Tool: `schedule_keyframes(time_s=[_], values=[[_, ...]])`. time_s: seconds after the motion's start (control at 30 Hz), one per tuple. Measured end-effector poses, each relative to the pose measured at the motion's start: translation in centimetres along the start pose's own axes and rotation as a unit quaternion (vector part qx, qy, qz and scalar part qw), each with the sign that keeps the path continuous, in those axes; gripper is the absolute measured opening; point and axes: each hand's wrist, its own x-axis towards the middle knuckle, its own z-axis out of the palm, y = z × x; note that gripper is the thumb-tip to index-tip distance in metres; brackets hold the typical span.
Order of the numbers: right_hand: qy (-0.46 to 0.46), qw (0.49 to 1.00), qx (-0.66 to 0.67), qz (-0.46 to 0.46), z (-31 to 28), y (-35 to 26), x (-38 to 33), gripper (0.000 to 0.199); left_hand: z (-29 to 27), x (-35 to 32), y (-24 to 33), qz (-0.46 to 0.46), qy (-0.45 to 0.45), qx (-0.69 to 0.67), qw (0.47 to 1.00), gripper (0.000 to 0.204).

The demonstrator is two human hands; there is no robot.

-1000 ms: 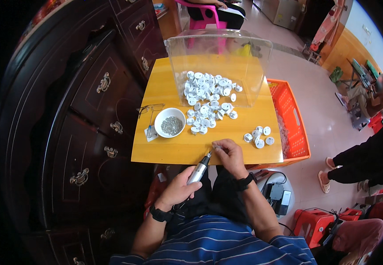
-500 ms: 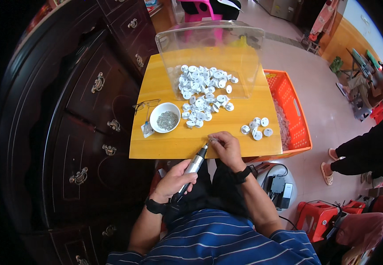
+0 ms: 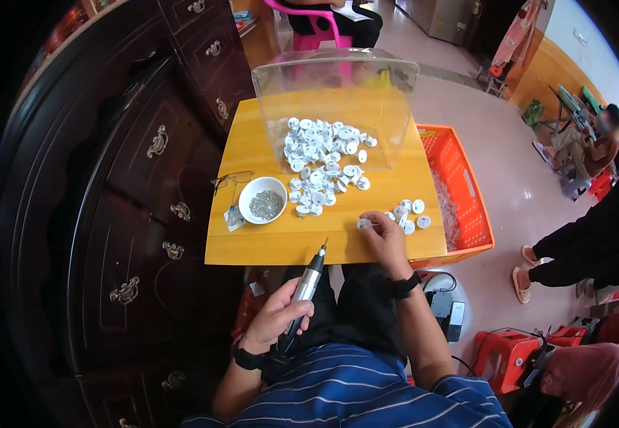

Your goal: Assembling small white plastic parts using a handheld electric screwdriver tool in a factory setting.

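Observation:
My left hand (image 3: 275, 318) is wrapped round a silver-and-black electric screwdriver (image 3: 308, 280), its thin bit pointing up over the table's near edge. Between the thumb and fingers of my right hand (image 3: 388, 246) is a small white round plastic part (image 3: 364, 224), held just above the tabletop. The screwdriver tip is apart from that part. Just beyond my right hand lies a small group of similar white parts (image 3: 409, 227). A larger pile of them (image 3: 316, 146) spreads from the clear plastic bin onto the table. A white bowl (image 3: 245, 207) holds many small metal pieces, likely screws.
The clear bin (image 3: 388, 107) lies on its side on the yellow wooden table (image 3: 288, 246). Eyeglasses (image 3: 232, 178) rest left of the bowl. An orange crate (image 3: 477, 221) stands right of the table, dark drawers (image 3: 145, 214) on the left. Other people are nearby.
My right hand has moved right, away from the screwdriver tip, carrying the white part toward the small group. The screwdriver in my left hand has shifted slightly down and left.

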Motion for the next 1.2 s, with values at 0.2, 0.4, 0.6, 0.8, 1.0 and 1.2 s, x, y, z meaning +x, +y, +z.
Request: schedule_keyframes(time_s=[0.2,0.4,0.6,0.8,1.0,1.2], values=[[0.138,0.882,-0.412,-0.18,-2.3,-2.3,-0.4,0.018,-0.9,-0.4,-1.2,-0.002,0.036,0.057,0.998,0.055],[0.16,0.868,-0.422,-0.208,-0.6,-4.1,0.6,0.019,-1.3,-1.1,-2.4,0.014,0.027,0.063,0.998,0.056],[-0.075,0.884,-0.37,-0.277,9.4,-8.1,3.7,0.01,-2.5,-2.3,-3.1,0.027,0.054,0.069,0.996,0.054],[-0.187,0.796,-0.482,-0.314,19.0,-7.8,7.8,0.015,-3.3,-3.6,-3.9,0.047,0.066,0.089,0.993,0.056],[-0.224,0.741,-0.576,-0.261,21.7,-5.9,9.2,0.018,-3.9,-4.4,-4.1,0.044,0.077,0.079,0.993,0.057],[-0.213,0.76,-0.564,-0.241,22.3,-5.2,9.8,0.019,-4.5,-4.6,-3.4,0.045,0.081,0.085,0.992,0.058]])
